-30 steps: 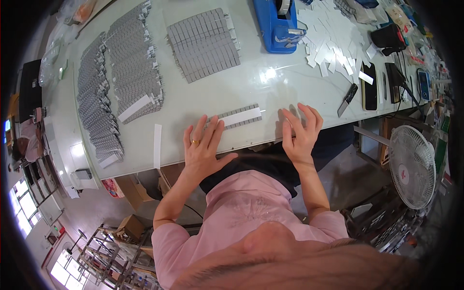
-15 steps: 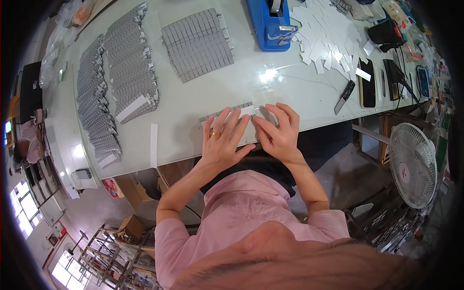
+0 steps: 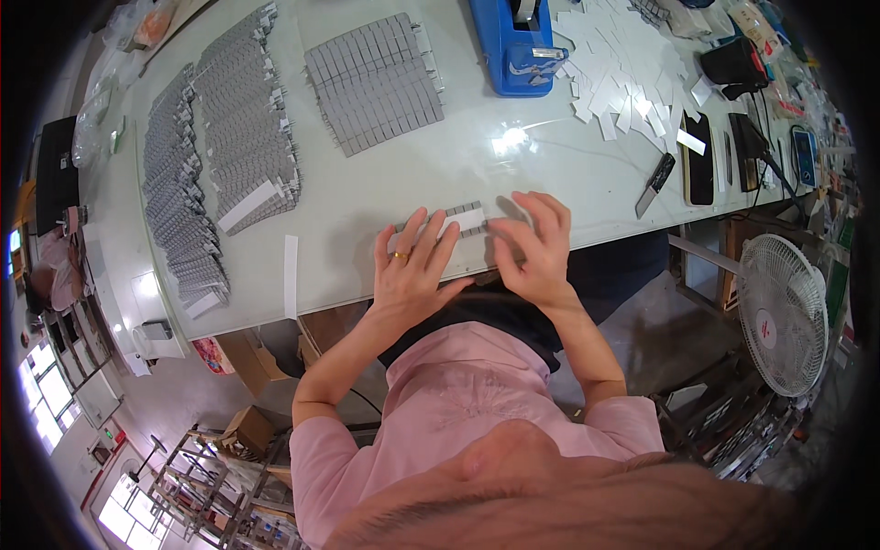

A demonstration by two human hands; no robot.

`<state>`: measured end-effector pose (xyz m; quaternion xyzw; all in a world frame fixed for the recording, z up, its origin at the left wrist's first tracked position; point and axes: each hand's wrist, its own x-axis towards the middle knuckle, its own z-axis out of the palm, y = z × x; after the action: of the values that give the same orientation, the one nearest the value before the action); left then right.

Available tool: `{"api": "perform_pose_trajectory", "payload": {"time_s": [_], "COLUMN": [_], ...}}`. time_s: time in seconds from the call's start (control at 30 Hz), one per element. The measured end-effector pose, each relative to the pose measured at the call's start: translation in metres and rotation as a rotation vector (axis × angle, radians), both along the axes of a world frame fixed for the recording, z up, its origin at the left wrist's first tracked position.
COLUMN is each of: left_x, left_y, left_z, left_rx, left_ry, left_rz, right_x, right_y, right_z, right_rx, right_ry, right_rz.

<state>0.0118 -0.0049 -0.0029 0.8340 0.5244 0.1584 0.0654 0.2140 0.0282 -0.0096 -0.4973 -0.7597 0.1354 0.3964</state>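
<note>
A short grey segmented strip (image 3: 466, 207) lies on the table near its front edge, with a white paper strip (image 3: 472, 220) on top of it. My left hand (image 3: 410, 268) rests flat across the left part of both, fingers spread, and hides that end. At the right end, my right hand (image 3: 537, 257) is curved with its fingers apart, one fingertip at or just over the tip of the strip. Nothing is visible between its fingers. Left of my hands, a loose white strip (image 3: 291, 275) lies on the table (image 3: 339, 202).
Stacks of grey strips (image 3: 243, 119) fill the far left, with a flat grey batch (image 3: 376, 87) beside them. A blue tape dispenser (image 3: 515, 55) stands at the back. To its right are scattered white strips (image 3: 619, 69), a knife (image 3: 654, 183) and a phone (image 3: 698, 165).
My left hand has slid slightly left along the grey strip, baring more of the white paper. My right hand has shifted a little to the right, its fingers lifting from the strip's end.
</note>
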Motion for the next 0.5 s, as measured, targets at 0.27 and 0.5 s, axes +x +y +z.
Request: {"api": "perform_pose_trajectory", "payload": {"time_s": [0.27, 0.5], "left_x": [-0.013, -0.012], "left_y": [-0.01, 0.0], "left_z": [0.007, 0.046], "left_rx": [0.087, 0.086], "left_ry": [-0.072, -0.165], "left_rz": [-0.188, 0.075], "right_x": [0.014, 0.032], "right_y": [-0.004, -0.009], "right_z": [0.006, -0.004], "right_rx": [-0.206, -0.145], "right_ry": [0.223, 0.295], "right_rz": [-0.107, -0.199]}}
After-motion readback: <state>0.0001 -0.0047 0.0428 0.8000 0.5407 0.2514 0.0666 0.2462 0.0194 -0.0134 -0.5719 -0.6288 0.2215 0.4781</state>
